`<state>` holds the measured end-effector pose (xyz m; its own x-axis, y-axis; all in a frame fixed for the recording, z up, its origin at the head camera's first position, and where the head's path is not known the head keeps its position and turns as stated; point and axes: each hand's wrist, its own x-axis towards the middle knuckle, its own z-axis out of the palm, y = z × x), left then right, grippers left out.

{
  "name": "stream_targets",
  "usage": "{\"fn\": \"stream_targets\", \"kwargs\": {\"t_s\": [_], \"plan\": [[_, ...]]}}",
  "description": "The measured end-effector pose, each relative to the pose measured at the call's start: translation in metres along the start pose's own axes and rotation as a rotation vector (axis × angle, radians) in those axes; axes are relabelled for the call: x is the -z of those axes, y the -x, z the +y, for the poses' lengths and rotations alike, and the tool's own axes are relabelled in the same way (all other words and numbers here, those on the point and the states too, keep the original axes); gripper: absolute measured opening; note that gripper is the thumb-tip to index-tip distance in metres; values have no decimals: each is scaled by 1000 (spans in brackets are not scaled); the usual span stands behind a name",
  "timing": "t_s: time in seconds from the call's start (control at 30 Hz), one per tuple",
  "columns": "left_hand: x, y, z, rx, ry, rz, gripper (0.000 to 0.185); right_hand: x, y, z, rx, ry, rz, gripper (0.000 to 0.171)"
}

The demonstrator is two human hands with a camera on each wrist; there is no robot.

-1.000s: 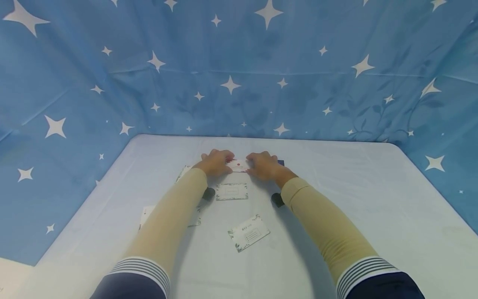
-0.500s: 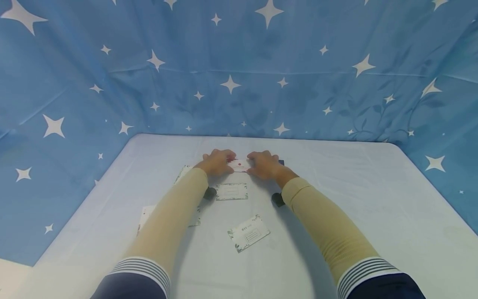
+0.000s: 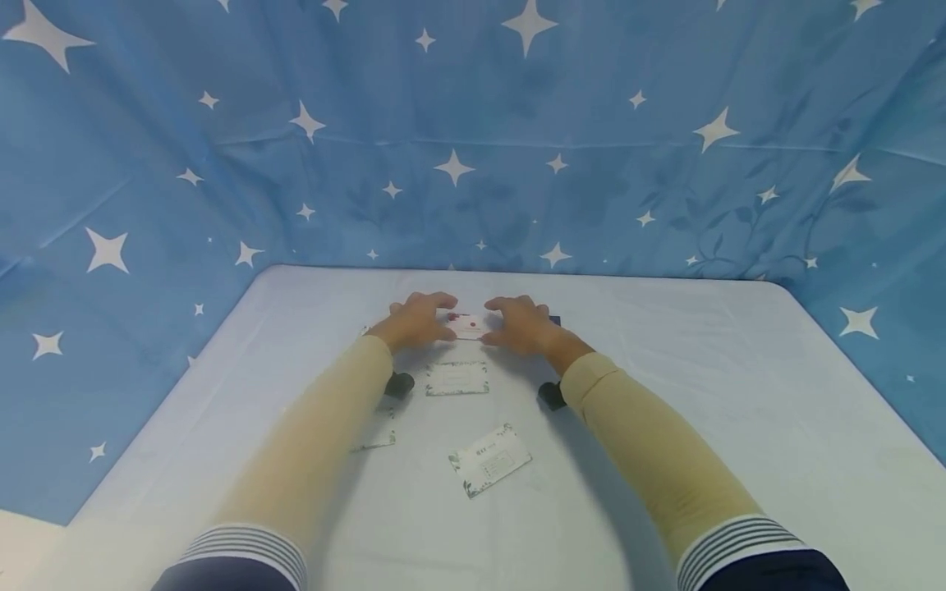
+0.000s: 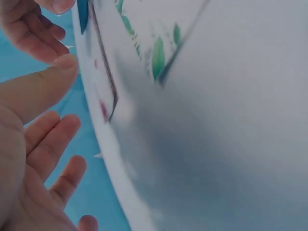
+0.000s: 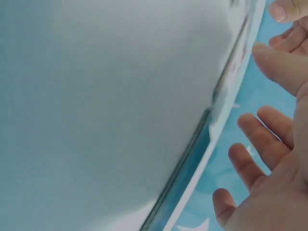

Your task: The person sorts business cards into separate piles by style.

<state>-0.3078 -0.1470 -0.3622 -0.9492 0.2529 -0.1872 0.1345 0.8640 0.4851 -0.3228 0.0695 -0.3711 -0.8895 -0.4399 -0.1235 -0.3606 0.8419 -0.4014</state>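
Note:
A small white card with a red mark (image 3: 467,326) lies flat on the pale table (image 3: 665,369), far from me. My left hand (image 3: 414,322) hovers at its left end and my right hand (image 3: 521,322) at its right end. Both have loosely spread fingers just above or beside the card. In the left wrist view the left hand (image 4: 36,154) shows straight, spread fingers holding nothing. The right wrist view shows the same of the right hand (image 5: 269,163). Whether any fingertip still touches the card is unclear.
A leaf-bordered card (image 3: 457,378) lies just nearer me, another (image 3: 490,460) nearer still and tilted. One more card (image 3: 373,442) peeks from under my left forearm. A dark blue object (image 3: 556,320) shows behind the right hand. Star-print blue cloth (image 3: 473,164) walls the table.
Both hands have loosened from the red-marked card, fingers now raised and spread. My left forearm has swung left and covers the card at the left.

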Motion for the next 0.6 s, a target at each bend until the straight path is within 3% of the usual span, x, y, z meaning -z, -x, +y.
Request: {"fn": "stream_targets", "kwargs": {"t_s": [0.27, 0.5, 0.6], "plan": [[15, 41, -16, -23, 6, 22, 67, -1, 18, -22, 93, -97, -5, 68], [21, 88, -48, -38, 58, 48, 65, -9, 33, -47, 207, -114, -54, 70], [22, 109, -62, -6, 78, 44, 65, -15, 39, -58, 228, -116, -73, 68]]}}
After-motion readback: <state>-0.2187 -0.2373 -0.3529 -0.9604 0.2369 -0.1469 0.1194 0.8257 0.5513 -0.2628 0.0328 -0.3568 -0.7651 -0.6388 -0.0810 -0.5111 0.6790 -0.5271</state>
